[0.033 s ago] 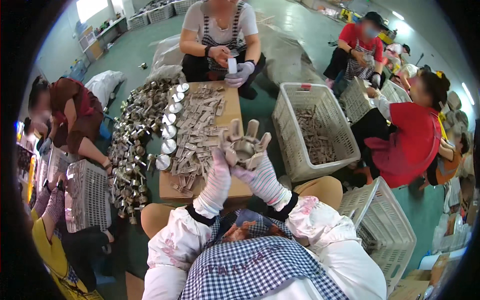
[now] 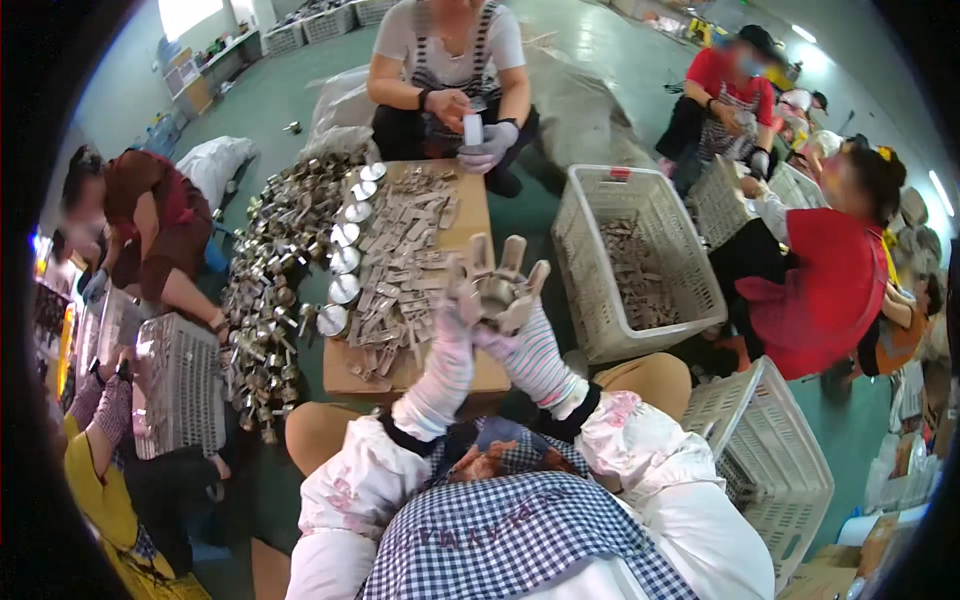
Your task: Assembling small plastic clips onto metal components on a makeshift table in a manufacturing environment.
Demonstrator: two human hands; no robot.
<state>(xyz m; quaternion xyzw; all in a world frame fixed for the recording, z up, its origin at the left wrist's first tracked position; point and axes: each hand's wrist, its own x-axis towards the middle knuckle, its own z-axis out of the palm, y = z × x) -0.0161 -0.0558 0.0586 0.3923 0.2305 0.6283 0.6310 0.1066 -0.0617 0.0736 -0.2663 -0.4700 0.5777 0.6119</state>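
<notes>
Held up over the near edge of the cardboard-topped work surface (image 2: 345, 365) is a round, shiny metal cup-shaped part (image 2: 495, 292). My right hand (image 2: 518, 305), in a striped glove, cradles this part, its fingers curved up around the far and right sides. My left hand (image 2: 458, 310), in a similar glove, is at the part's left side and smeared by motion; its grip does not show clearly. Beyond my hands, many small flat metal clip-like pieces (image 2: 400, 250) cover the cardboard. Along its left edge stands a row of shiny round metal discs (image 2: 343, 289).
A large heap of metal parts with stems (image 2: 270, 300) lies left of the cardboard. To the right stands a white crate (image 2: 640, 335) with metal pieces inside; another crate (image 2: 765, 440) is nearer. A co-worker (image 2: 455, 60) sits opposite; others sit on both sides.
The whole view has shifted slightly, so the scene sits a little further right. My left hand is more blurred; the metal part stays in my right hand.
</notes>
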